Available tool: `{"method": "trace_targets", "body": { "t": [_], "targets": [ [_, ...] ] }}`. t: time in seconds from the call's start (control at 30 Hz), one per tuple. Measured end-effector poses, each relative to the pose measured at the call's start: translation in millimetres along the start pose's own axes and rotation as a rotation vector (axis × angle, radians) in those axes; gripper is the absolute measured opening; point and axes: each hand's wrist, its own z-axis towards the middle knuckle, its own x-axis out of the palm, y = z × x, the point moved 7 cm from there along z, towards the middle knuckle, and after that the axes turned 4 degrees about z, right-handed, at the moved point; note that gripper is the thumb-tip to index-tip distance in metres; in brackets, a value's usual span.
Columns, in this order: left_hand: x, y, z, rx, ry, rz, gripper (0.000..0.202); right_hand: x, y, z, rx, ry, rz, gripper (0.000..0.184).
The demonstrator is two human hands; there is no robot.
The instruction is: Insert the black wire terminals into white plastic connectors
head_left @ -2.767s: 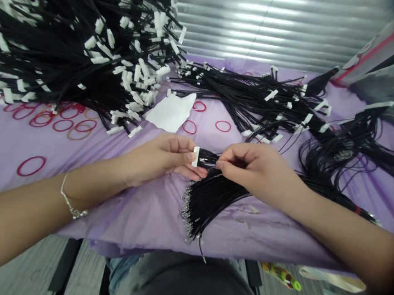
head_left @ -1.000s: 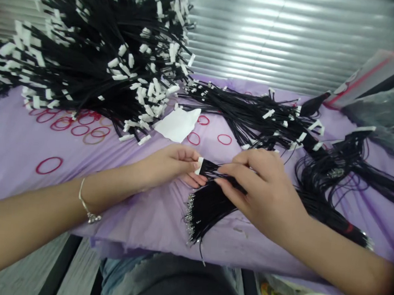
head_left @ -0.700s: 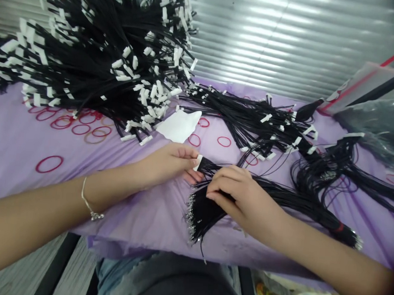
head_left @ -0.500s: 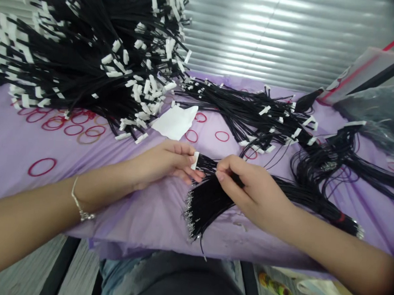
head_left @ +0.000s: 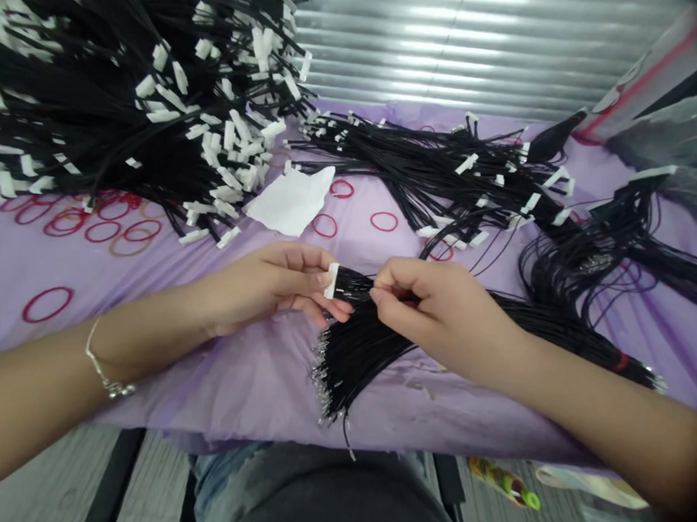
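My left hand (head_left: 274,283) pinches a small white connector (head_left: 331,280) with thin black wires running out of its right side. My right hand (head_left: 435,308) is closed in a pinch on one black wire (head_left: 358,287) just right of that connector. Beneath both hands lies a bundle of loose black wires (head_left: 359,354) with bare metal tips pointing toward the table's near edge. A thin bracelet (head_left: 104,370) sits on my left wrist.
A big heap of black wires with white connectors (head_left: 126,91) fills the back left. A smaller pile (head_left: 440,172) lies behind my hands, tangled wires (head_left: 602,257) at right. Red rubber bands (head_left: 103,226) and a white paper scrap (head_left: 290,200) dot the purple cloth (head_left: 224,380).
My right hand dipped down to the loose wire bundle, then came back up to the connector pinching a wire. My left hand has kept hold of the connector throughout.
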Motion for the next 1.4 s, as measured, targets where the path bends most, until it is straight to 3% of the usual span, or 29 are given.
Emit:
{"method": "trace_targets", "body": {
  "t": [0.47,0.97,1.2,1.4],
  "targets": [
    [-0.4,2,1,0.012,-0.008,0.077,0.005,8,-3,3,0.014,0.008,0.021,0.015],
    [-2.1,5,0,-0.016,-0.065,0.118,0.009,16,4,4,-0.072,-0.008,-0.159,0.013],
    [-1.4,4,0,-0.028,-0.041,0.084,0.008,15,3,1,-0.043,-0.029,-0.019,0.009],
    [-0.9,4,1,-0.050,-0.040,0.051,0.010,6,6,3,-0.124,-0.092,0.072,0.010]
  ]
}}
